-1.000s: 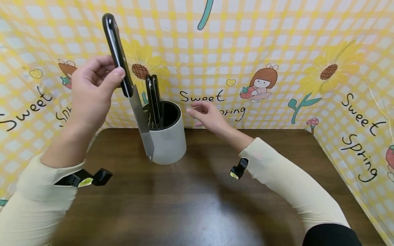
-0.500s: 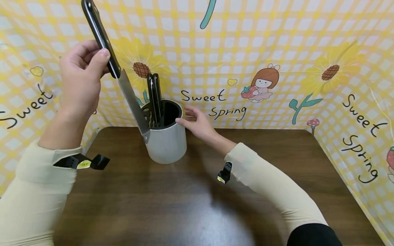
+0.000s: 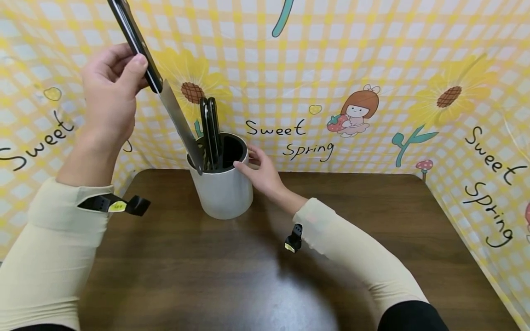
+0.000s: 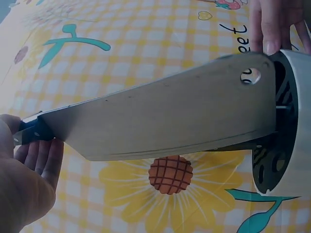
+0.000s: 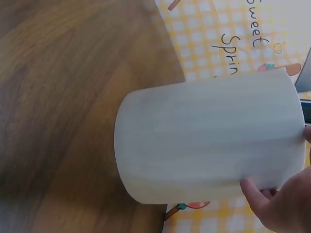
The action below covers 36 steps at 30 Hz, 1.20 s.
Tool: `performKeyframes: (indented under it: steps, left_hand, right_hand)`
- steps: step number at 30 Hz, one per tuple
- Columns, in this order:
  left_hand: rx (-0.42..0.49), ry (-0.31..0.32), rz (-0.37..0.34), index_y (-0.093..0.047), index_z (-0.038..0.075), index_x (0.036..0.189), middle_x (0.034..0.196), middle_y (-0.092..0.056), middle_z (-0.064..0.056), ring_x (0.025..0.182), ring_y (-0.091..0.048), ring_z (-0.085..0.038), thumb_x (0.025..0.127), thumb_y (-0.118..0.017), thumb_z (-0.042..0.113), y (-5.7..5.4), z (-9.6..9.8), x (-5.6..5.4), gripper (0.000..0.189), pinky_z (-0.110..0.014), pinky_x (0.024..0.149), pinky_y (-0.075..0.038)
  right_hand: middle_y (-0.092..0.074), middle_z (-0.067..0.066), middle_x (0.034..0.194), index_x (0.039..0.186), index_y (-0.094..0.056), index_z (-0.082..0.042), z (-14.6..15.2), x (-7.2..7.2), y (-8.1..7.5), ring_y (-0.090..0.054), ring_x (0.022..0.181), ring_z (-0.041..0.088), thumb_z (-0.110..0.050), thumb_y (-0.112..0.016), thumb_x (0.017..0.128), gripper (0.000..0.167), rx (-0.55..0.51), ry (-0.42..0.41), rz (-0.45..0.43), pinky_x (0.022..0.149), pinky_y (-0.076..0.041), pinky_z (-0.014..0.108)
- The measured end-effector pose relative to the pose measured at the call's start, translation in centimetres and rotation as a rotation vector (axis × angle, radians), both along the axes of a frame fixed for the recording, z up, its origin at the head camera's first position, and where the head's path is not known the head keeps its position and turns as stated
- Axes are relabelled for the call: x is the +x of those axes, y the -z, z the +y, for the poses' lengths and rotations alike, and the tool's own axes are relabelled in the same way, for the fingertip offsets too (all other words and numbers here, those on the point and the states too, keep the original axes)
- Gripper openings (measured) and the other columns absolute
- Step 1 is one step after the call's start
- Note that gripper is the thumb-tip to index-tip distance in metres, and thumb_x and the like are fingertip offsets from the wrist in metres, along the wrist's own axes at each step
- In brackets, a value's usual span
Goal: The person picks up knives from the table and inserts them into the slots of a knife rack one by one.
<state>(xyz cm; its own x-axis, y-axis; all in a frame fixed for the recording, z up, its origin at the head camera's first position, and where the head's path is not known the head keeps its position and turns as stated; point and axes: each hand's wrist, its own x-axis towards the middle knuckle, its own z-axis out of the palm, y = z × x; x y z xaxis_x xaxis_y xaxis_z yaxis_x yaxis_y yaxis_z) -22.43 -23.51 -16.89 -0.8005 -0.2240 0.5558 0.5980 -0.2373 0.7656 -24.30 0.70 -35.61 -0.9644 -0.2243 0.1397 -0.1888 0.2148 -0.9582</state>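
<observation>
My left hand [image 3: 111, 89] grips a cleaver [image 3: 180, 120] by its black handle, fingers and thumb around it. The cleaver slants down to the right, its broad steel blade end at the left of the mouth of a white round knife block [image 3: 223, 195]. In the left wrist view the blade [image 4: 170, 114] shows a round hole near its far corner, close to the slotted black insert [image 4: 265, 167]. My right hand [image 3: 266, 174] holds the block's right side near the rim, thumb in front and fingers behind. Black-handled tools [image 3: 210, 126] stand inside the block.
The block stands on a brown wooden table [image 3: 232, 266] near its back edge. Yellow checked cloth [image 3: 265, 69] with printed flowers and lettering hangs behind and at the sides. A black strapped camera sits on each cream sleeve [image 3: 339, 239].
My left hand has risen and shifted left, lifting the cleaver from beside the block to its mouth. My right hand has moved left from apart onto the block's rim.
</observation>
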Motion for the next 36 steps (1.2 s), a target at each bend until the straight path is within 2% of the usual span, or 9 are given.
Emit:
performKeyframes:
  steps: [5,8,13,21,24,29,36]
  left_hand:
    - [-0.014,-0.007,-0.007,-0.068,-0.005,0.107,0.098,-0.065,-0.015,0.085,-0.062,-0.019,0.095,-0.066,-0.005,0.1,0.0,-0.5,0.013,-0.021,0.074,-0.058]
    - [-0.022,0.012,0.006,-0.069,-0.005,0.106,0.099,-0.065,-0.015,0.085,-0.061,-0.019,0.095,-0.065,-0.006,0.3,0.0,-0.8,0.013,-0.021,0.076,-0.058]
    - [-0.043,0.035,0.026,-0.071,-0.004,0.106,0.099,-0.064,-0.015,0.086,-0.061,-0.019,0.093,-0.065,-0.008,1.0,0.3,-1.4,0.014,-0.022,0.079,-0.058]
    - [-0.084,0.054,0.014,-0.072,-0.002,0.107,0.098,-0.066,-0.013,0.086,-0.063,-0.017,0.095,-0.064,-0.006,1.9,0.3,-2.0,0.015,-0.021,0.080,-0.058]
    - [-0.097,0.040,0.014,-0.072,-0.002,0.106,0.098,-0.065,-0.012,0.085,-0.063,-0.016,0.095,-0.064,-0.007,2.0,0.3,-2.2,0.015,-0.021,0.080,-0.057]
    - [-0.117,0.045,-0.021,-0.072,-0.001,0.108,0.099,-0.065,-0.011,0.086,-0.063,-0.016,0.095,-0.064,-0.006,2.0,0.2,-2.4,0.015,-0.020,0.081,-0.057]
    - [-0.238,0.035,-0.131,-0.067,-0.002,0.116,0.102,-0.064,-0.007,0.089,-0.063,-0.012,0.098,-0.063,-0.002,3.0,0.1,-2.5,0.019,-0.015,0.081,-0.055]
  right_hand:
    - [-0.055,0.011,0.146,0.153,-0.044,-0.013,-0.4,0.1,0.0,-0.055,0.131,0.026,-0.025,-0.071,0.098,0.062,-0.013,0.022,0.003,0.104,-0.051,0.040]
    - [-0.056,0.011,0.145,0.153,-0.044,-0.013,-0.5,0.2,-0.1,-0.055,0.130,0.025,-0.024,-0.071,0.098,0.062,-0.013,0.026,-0.002,0.104,-0.051,0.040]
    - [-0.056,0.011,0.144,0.152,-0.044,-0.013,-0.6,0.2,0.0,-0.054,0.130,0.025,-0.024,-0.071,0.098,0.062,-0.024,0.033,-0.010,0.105,-0.051,0.040]
    - [-0.056,0.012,0.144,0.152,-0.045,-0.015,-1.1,0.3,-0.3,-0.053,0.132,0.025,-0.023,-0.072,0.097,0.062,-0.030,0.060,-0.041,0.106,-0.050,0.041]
    - [-0.055,0.012,0.144,0.152,-0.045,-0.016,-1.1,0.4,-0.4,-0.053,0.132,0.025,-0.023,-0.072,0.097,0.062,-0.031,0.062,-0.050,0.106,-0.050,0.041]
    - [-0.055,0.012,0.144,0.152,-0.045,-0.016,-1.0,0.4,-0.3,-0.053,0.132,0.025,-0.024,-0.072,0.097,0.062,-0.028,0.071,-0.058,0.105,-0.050,0.041]
    - [-0.054,0.012,0.145,0.152,-0.045,-0.017,-1.2,0.4,-0.1,-0.053,0.132,0.025,-0.024,-0.072,0.097,0.062,-0.045,0.076,-0.059,0.106,-0.050,0.042]
